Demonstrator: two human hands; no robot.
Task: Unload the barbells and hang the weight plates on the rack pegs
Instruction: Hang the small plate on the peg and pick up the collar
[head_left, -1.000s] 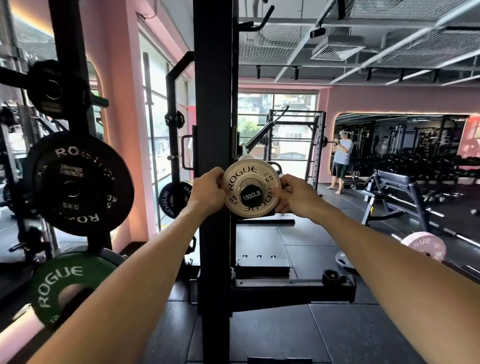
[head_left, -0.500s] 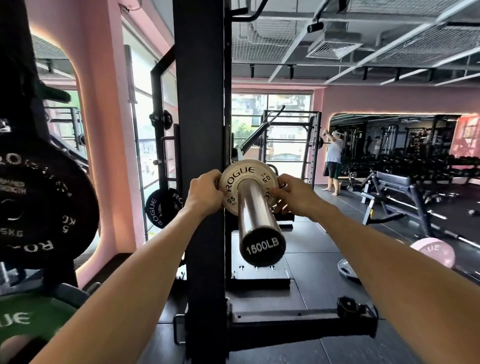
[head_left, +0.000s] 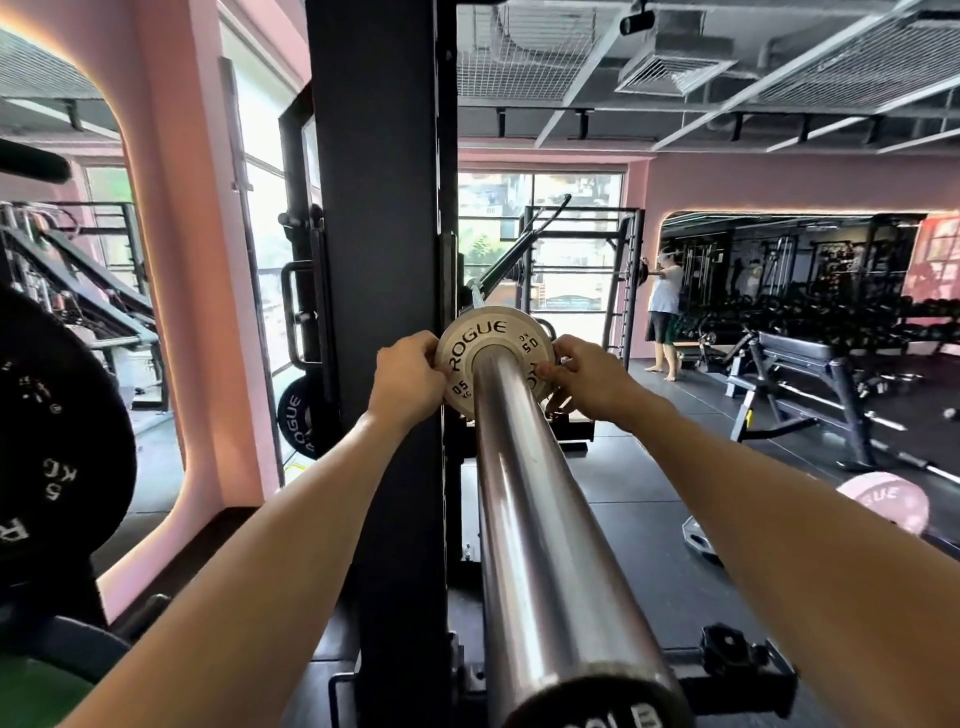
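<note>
A small pale ROGUE change plate (head_left: 485, 335) marked 0.5 kg sits on the steel barbell sleeve (head_left: 535, 519), which runs from the plate toward me and fills the lower middle of the view. My left hand (head_left: 408, 376) grips the plate's left rim. My right hand (head_left: 584, 382) grips its right rim, fingertips on the face. The plate sits far down the sleeve, next to the black rack upright (head_left: 382, 260).
A black 5 kg plate (head_left: 57, 452) hangs on a peg at far left, with a green plate (head_left: 31, 696) below it. A black ROGUE plate (head_left: 298, 423) hangs behind the upright. A pink plate (head_left: 885, 506) and a bench (head_left: 800, 374) lie on the floor to the right. A person stands far back.
My head has moved closer and lower along the sleeve, so the bar end now fills the bottom of the view. Both hands stay on the plate's rims.
</note>
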